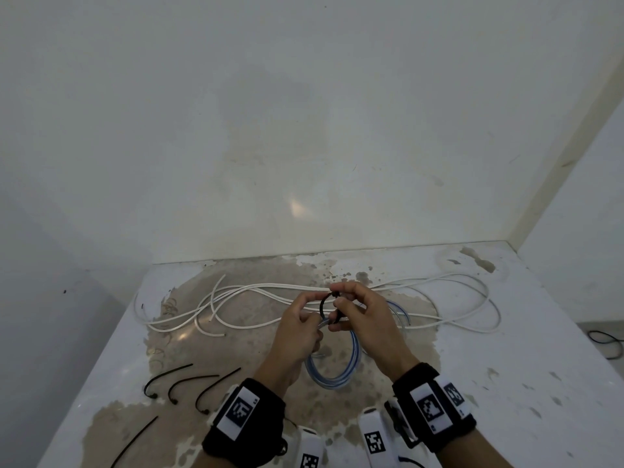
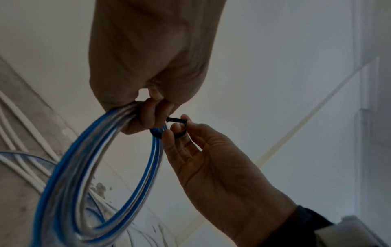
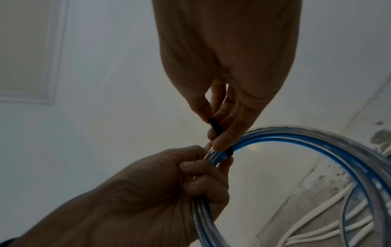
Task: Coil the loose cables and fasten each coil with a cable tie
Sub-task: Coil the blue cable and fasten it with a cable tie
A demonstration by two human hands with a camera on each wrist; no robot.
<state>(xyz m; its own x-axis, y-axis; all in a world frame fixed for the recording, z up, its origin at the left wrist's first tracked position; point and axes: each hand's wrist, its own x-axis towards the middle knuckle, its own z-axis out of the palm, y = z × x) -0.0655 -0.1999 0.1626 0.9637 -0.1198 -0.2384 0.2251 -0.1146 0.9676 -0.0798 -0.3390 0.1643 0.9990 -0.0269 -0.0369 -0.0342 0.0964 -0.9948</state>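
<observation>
A coil of clear cable with blue stripes (image 1: 332,373) hangs from my left hand (image 1: 299,327), which grips its top strands in a fist above the table. A black cable tie (image 1: 325,305) loops around the strands just right of that grip. My right hand (image 1: 354,309) pinches the tie between thumb and fingers. In the left wrist view the coil (image 2: 88,167) drops from the left hand (image 2: 146,115), and the tie (image 2: 180,127) sits in the right hand's (image 2: 186,133) fingertips. The right wrist view shows the tie (image 3: 215,127) wrapped over the coil (image 3: 296,138).
Long white cables (image 1: 256,295) sprawl loose across the far part of the stained white table (image 1: 506,383). Several spare black cable ties (image 1: 189,383) lie at the front left. Walls close the table in behind and at the right.
</observation>
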